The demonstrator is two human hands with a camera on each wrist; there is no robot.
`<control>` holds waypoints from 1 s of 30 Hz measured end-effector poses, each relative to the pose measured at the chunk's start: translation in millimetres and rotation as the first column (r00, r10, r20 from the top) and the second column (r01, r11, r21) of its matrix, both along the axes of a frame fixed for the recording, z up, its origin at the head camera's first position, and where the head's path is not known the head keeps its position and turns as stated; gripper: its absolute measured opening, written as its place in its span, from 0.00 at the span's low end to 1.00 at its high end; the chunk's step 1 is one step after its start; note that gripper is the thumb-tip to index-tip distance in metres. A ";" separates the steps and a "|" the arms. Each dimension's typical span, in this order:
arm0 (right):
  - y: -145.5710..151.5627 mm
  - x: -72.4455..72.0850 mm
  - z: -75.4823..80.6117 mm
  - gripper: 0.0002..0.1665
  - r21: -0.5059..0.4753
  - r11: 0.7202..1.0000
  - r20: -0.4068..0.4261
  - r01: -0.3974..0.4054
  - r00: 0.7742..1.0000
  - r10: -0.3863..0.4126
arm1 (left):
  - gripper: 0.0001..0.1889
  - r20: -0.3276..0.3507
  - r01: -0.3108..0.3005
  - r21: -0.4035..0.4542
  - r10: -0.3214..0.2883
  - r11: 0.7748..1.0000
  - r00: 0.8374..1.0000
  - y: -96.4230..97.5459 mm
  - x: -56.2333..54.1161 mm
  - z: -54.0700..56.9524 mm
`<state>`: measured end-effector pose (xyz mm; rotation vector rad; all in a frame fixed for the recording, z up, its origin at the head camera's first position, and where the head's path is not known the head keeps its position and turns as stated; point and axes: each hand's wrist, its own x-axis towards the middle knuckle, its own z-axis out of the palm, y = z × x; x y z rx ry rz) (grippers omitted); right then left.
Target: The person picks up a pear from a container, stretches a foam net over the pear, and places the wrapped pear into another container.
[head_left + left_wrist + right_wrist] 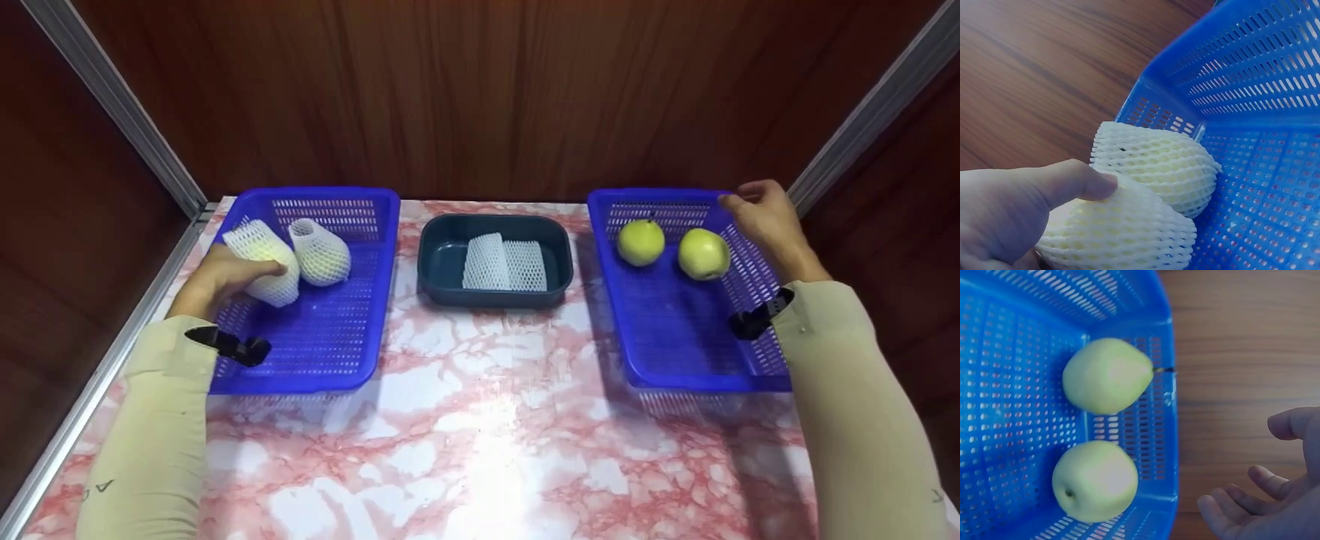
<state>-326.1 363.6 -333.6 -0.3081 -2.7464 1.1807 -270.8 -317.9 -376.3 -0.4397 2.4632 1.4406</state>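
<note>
In the head view, my left hand point(223, 276) grips a pear in a white foam net point(280, 291) inside the left blue basket point(322, 337). The left wrist view shows the thumb across the top of the net; the other fingers are mostly hidden. Touching it lies a second netted pear point(1165, 163). My right hand point(774, 225) hovers by the back right corner of the right blue basket point(675, 337), fingers loosely bent and holding nothing. Two bare yellow-green pears, one with its stem showing point(1106, 376) and another point(1095, 481), lie at that basket's back.
Between the baskets stands a dark teal tub point(495, 298) with white foam nets point(487, 262) in it. All stand on a red-and-white marbled tabletop point(465, 427). A wood-grain wall point(487, 97) rises behind, with side panels at left and right.
</note>
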 end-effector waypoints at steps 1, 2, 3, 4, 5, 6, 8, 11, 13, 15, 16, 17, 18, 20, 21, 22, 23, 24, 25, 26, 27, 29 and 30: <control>1.6 -0.2 -1.5 0.42 0.011 1.000 0.006 0.000 1.000 0.000 | 0.47 0.003 -0.002 -0.008 0.002 1.000 1.000 -0.6 0.9 1.6; 3.2 -0.2 -2.9 0.42 0.019 1.000 0.013 -0.001 1.000 0.001 | 0.47 0.003 -0.002 -0.011 0.002 1.000 1.000 -1.2 1.7 2.8; 5.1 -0.3 -4.1 0.42 0.026 1.000 0.023 -0.003 1.000 0.003 | 0.48 0.009 0.002 -0.025 -0.002 1.000 1.000 -1.9 2.5 3.8; 6.9 -0.6 -5.0 0.43 0.029 1.000 0.036 -0.006 0.999 0.005 | 0.49 0.017 0.008 -0.035 -0.007 0.999 1.000 -2.4 3.3 4.7; 8.7 -1.1 -6.0 0.43 0.032 0.999 0.048 -0.009 0.999 0.007 | 0.49 0.027 0.014 -0.047 -0.013 0.999 1.000 -3.0 4.0 5.2; 10.2 -1.6 -6.7 0.44 0.034 0.999 0.061 -0.013 0.998 0.011 | 0.49 0.036 0.020 -0.060 -0.018 0.998 0.999 -3.3 4.6 5.4; 13.3 -2.5 -7.6 0.45 0.042 0.999 0.089 -0.021 0.996 0.017 | 0.49 0.041 0.034 -0.080 -0.031 0.996 0.999 -3.7 5.3 4.2; 16.7 -3.1 -9.2 0.47 0.050 0.998 0.137 -0.041 0.990 0.034 | 0.48 0.038 0.040 -0.119 -0.036 0.992 0.999 -3.6 6.3 1.7; 18.0 -3.2 -10.7 0.48 0.061 0.996 0.160 -0.060 0.986 0.049 | 0.48 0.036 0.043 -0.145 -0.038 0.989 0.999 -3.7 6.9 -0.8; 18.5 -3.7 -12.5 0.48 0.071 0.994 0.177 -0.079 0.982 0.066 | 0.49 0.048 0.041 -0.146 -0.034 0.988 0.998 -3.4 7.5 -3.9; 18.1 -4.1 -13.5 0.48 0.076 0.993 0.181 -0.089 0.981 0.074 | 0.51 0.056 0.044 -0.145 -0.036 0.988 0.998 -3.7 7.7 -5.9; 17.9 -4.9 -14.6 0.48 0.078 0.992 0.187 -0.099 0.979 0.083 | 0.52 0.061 0.046 -0.142 -0.037 0.989 0.997 -3.6 8.1 -7.8; 17.5 -5.5 -15.8 0.48 0.079 0.991 0.194 -0.109 0.977 0.092 | 0.53 0.067 0.046 -0.137 -0.037 0.989 0.997 -3.4 8.1 -10.1; 16.7 -7.3 -18.4 0.48 0.093 0.986 0.199 -0.135 0.973 0.114 | 0.53 0.082 0.046 -0.116 -0.037 0.992 0.996 -2.8 8.5 -14.5; 16.3 -8.4 -19.9 0.47 0.104 0.983 0.198 -0.149 0.972 0.127 | 0.53 0.091 0.053 -0.117 -0.043 0.992 0.995 -2.8 8.7 -16.5; 15.8 -9.8 -21.7 0.47 0.122 0.979 0.193 -0.163 0.971 0.137 | 0.53 0.099 0.059 -0.121 -0.047 0.991 0.994 -2.8 9.1 -18.1; 15.3 -11.4 -23.5 0.47 0.139 0.975 0.189 -0.172 0.971 0.145 | 0.53 0.108 0.062 -0.121 -0.049 0.991 0.993 -3.0 9.5 -19.3; 14.6 -12.8 -25.3 0.46 0.155 0.972 0.184 -0.179 0.971 0.150 | 0.53 0.119 0.069 -0.126 -0.054 0.990 0.991 -3.4 9.8 -19.8; 14.1 -14.0 -27.0 0.46 0.169 0.968 0.179 -0.183 0.972 0.152 | 0.54 0.129 0.077 -0.128 -0.060 0.989 0.990 -3.6 10.2 -19.9; 13.9 -15.2 -28.9 0.46 0.180 0.967 0.176 -0.182 0.973 0.150 | 0.56 0.137 0.088 -0.134 -0.070 0.987 0.988 -4.0 10.2 -19.8; 13.7 -16.1 -30.6 0.47 0.176 0.969 0.176 -0.176 0.974 0.145 | 0.58 0.146 0.099 -0.139 -0.078 0.985 0.986 -4.1 10.4 -19.2; 13.7 -16.9 -34.1 0.48 0.156 0.974 0.184 -0.163 0.974 0.134 | 0.61 0.165 0.113 -0.132 -0.090 0.985 0.982 -3.7 10.4 -17.6; 13.8 -17.0 -35.9 0.48 0.145 0.976 0.189 -0.161 0.973 0.132 | 0.63 0.177 0.117 -0.123 -0.094 0.985 0.980 -3.2 10.4 -16.8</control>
